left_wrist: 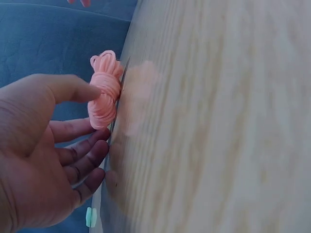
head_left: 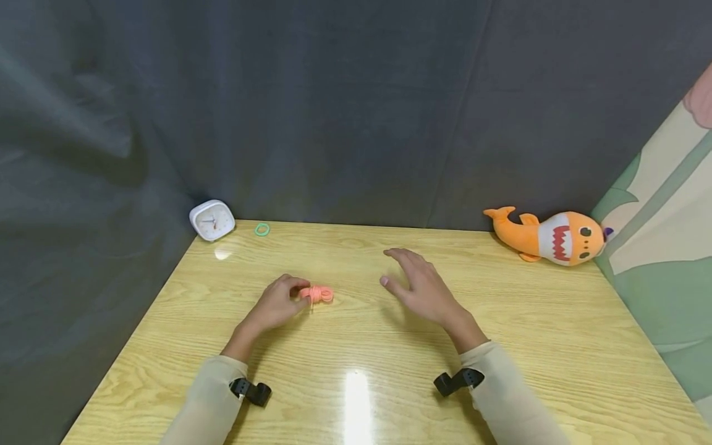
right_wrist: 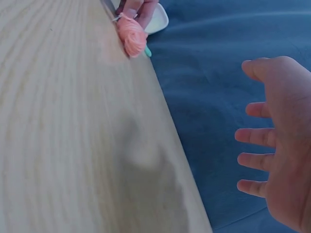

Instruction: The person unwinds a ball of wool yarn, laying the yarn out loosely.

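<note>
Cord (head_left: pixel 319 294) lies at the left hand's (head_left: pixel 277 303) fingertips, on or barely above the bench (head_left: pixel 328 352); which, I cannot tell. Its long axis runs roughly crosswise, from those fingers toward the right hand, (head_left: pixel 425 287) which is well apart, so the left is nearer. Left thumb and index finger pinch the near end; the right fingers are spread, holding nothing. The bundle is salmon pink, wrapped round its middle, loops showing at the far end.

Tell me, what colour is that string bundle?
The string bundle is peachy pink, best seen in the left wrist view.
</note>
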A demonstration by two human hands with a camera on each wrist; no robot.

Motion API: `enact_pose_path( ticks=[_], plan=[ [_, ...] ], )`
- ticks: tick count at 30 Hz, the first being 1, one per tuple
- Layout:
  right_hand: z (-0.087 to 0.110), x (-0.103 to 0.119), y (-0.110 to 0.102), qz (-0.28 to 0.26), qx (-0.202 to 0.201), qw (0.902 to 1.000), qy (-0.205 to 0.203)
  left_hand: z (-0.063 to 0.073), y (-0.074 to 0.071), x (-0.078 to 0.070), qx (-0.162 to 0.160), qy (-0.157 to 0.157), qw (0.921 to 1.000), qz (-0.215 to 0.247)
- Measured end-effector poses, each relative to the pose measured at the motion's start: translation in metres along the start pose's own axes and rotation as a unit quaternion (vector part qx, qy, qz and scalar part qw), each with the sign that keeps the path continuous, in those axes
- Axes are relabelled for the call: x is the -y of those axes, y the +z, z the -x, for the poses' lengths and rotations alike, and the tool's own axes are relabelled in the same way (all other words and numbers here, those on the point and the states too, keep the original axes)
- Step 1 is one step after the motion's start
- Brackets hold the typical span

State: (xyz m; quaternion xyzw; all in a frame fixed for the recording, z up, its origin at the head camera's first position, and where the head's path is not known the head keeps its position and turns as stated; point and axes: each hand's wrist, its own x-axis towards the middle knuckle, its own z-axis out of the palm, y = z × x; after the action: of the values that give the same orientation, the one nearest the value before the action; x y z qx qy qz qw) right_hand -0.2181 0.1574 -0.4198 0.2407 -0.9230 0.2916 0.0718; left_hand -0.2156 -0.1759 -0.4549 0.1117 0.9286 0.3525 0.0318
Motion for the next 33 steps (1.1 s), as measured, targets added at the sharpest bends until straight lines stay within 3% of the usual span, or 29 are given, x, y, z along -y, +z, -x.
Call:
enact_pose_path(
  ticks=[10, 17, 24, 28, 33],
  plan=[
    [0.006, -0.001, 0.011, -0.033, 0.012, 0.9993, 0.011, -0.005, 0.004, -0.001, -0.033, -0.015, 0.9993, 0.011],
    [0.007, 0.003, 0.016, -0.109, 0.008, 0.994, 0.006, -0.007, 0.006, -0.019, -0.038, -0.029, 0.9955, 0.082],
    [0.007, 0.015, 0.019, -0.141, -0.04, 0.9889, -0.026, -0.01, 0.012, -0.045, -0.064, -0.01, 0.9837, 0.168],
    [0.006, 0.024, 0.021, -0.144, -0.086, 0.9845, -0.051, -0.011, 0.015, -0.059, -0.082, 0.006, 0.9748, 0.207],
    [0.002, 0.032, 0.025, -0.148, -0.163, 0.9693, -0.109, -0.012, 0.017, -0.074, -0.097, 0.018, 0.9658, 0.24]
  ],
)
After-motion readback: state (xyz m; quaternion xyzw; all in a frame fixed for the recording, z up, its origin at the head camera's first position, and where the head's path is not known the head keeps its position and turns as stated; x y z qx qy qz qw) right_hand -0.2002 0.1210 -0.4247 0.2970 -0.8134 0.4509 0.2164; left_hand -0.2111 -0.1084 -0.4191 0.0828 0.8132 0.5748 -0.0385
